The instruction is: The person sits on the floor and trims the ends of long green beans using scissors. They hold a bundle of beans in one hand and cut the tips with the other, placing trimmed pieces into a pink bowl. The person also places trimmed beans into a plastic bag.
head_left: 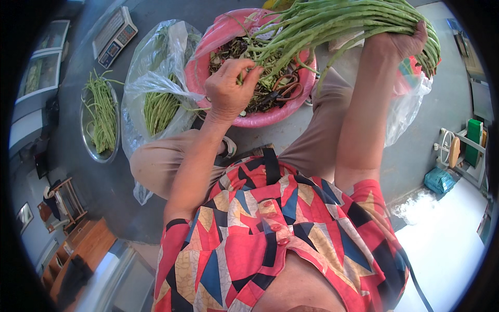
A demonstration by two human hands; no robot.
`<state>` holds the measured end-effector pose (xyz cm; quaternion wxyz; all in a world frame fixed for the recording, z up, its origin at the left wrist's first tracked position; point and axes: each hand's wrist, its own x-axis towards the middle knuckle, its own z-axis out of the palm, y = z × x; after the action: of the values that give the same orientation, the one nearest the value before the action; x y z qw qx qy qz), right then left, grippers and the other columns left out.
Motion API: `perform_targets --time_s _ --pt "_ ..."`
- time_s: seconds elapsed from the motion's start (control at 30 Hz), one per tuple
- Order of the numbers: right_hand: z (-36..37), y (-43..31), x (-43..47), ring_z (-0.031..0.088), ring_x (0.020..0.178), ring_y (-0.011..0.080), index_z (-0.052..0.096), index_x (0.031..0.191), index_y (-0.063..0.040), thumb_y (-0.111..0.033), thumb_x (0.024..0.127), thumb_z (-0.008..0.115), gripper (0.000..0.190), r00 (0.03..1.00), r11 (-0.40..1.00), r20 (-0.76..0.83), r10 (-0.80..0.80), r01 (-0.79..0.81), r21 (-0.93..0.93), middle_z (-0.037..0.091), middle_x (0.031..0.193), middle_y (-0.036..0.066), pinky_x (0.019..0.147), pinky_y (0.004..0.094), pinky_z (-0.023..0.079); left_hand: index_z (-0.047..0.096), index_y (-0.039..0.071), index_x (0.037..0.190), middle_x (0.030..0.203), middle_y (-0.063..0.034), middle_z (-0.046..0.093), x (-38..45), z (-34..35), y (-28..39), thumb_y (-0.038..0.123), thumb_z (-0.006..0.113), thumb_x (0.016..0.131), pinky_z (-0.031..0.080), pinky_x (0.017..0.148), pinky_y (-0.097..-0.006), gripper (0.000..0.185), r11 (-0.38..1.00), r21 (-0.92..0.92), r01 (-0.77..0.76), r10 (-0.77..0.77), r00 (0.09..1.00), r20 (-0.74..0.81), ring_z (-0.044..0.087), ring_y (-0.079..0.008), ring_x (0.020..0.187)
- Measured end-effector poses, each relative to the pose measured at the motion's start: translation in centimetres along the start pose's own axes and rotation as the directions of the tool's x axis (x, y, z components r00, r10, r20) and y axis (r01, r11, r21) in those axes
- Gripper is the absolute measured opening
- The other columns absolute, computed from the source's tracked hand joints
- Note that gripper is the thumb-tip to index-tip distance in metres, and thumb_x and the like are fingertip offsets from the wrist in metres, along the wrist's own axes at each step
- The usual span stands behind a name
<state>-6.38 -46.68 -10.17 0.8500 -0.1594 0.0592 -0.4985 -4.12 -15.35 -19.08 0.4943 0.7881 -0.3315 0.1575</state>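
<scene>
At the upper right my right hand (405, 41) grips a big bundle of long green yardlong beans (351, 23), their thin ends fanning out to the left. My left hand (230, 85) pinches bean tips between thumb and fingers at the hanging end of the bundle. Beneath lies a pink basin (286, 119), lined with plastic film and filled with bean scraps and dark plant trimmings (269, 95). Left of it, more long beans (160, 111) lie in a clear plastic bag (134, 89).
An oval metal bowl (117, 132) of long beans (101, 117) is on the grey floor at the left, with a digital scale (117, 37) beyond it. White and red plastic bags (407, 101) are below my right hand. A teal bag (438, 180) lies farther right.
</scene>
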Motion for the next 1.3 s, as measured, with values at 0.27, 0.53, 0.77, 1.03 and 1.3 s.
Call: perform_targets --time_s 0.27,0.53,0.77,1.03,1.3 --pt "0.5 0.4 -0.1 0.062 0.102 0.0343 0.062 0.112 -0.001 -0.030 0.088 0.060 0.038 0.999 0.997 -0.002 -0.046 0.046 -0.059 0.066 0.111 0.017 0.097 0.0471 0.049 0.066 0.014 0.088 0.074 -0.0004 0.057 2.0 1.7 -0.4 0.015 0.080 0.068 0.046 0.049 -0.0330 0.025 0.933 0.254 -0.256 0.243 0.967 0.080 0.061 -0.0203 0.058" --pt "0.5 0.5 -0.2 0.062 0.102 0.0343 0.062 0.112 0.000 -0.030 0.088 0.060 0.038 0.999 0.996 -0.009 -0.051 0.050 -0.073 0.066 0.111 0.016 0.097 0.0471 0.049 0.066 0.009 0.093 0.085 -0.0039 0.060 2.7 1.1 -0.4 0.013 0.073 0.077 0.051 0.053 -0.0348 0.018 0.928 0.216 -0.303 0.273 0.949 0.160 0.064 -0.0245 0.063" --pt "0.6 0.7 0.0 0.062 0.102 0.0343 0.062 0.111 0.000 -0.030 0.089 0.059 0.037 0.999 0.997 -0.025 -0.043 0.041 -0.068 0.066 0.111 0.016 0.097 0.0471 0.049 0.064 0.005 0.091 0.085 -0.0096 0.061 3.0 0.4 1.1 0.014 0.063 0.084 0.053 0.054 -0.0390 0.011 0.930 0.271 -0.246 0.151 0.932 0.329 0.065 -0.0304 0.063" --pt "0.5 0.8 0.1 0.062 0.102 0.0343 0.062 0.111 0.000 -0.029 0.089 0.059 0.036 0.999 0.997 -0.031 -0.042 0.040 -0.073 0.066 0.111 0.016 0.096 0.0472 0.049 0.064 0.001 0.085 0.079 -0.0185 0.067 3.6 0.9 1.1 0.012 0.054 0.084 0.054 0.059 -0.0484 0.015 0.967 0.235 -0.102 0.014 0.937 0.348 0.066 -0.0398 0.068" --pt "0.4 0.8 -0.2 0.062 0.102 0.0343 0.062 0.111 0.000 -0.029 0.089 0.058 0.036 0.998 0.994 -0.043 -0.043 0.038 -0.101 0.066 0.111 0.016 0.096 0.0472 0.049 0.058 0.004 0.069 0.060 -0.0070 0.059 3.6 1.6 -0.2 0.013 0.051 0.086 0.042 0.043 -0.0356 0.020 0.590 -0.377 0.714 -0.562 0.699 0.443 0.054 -0.0201 0.045"
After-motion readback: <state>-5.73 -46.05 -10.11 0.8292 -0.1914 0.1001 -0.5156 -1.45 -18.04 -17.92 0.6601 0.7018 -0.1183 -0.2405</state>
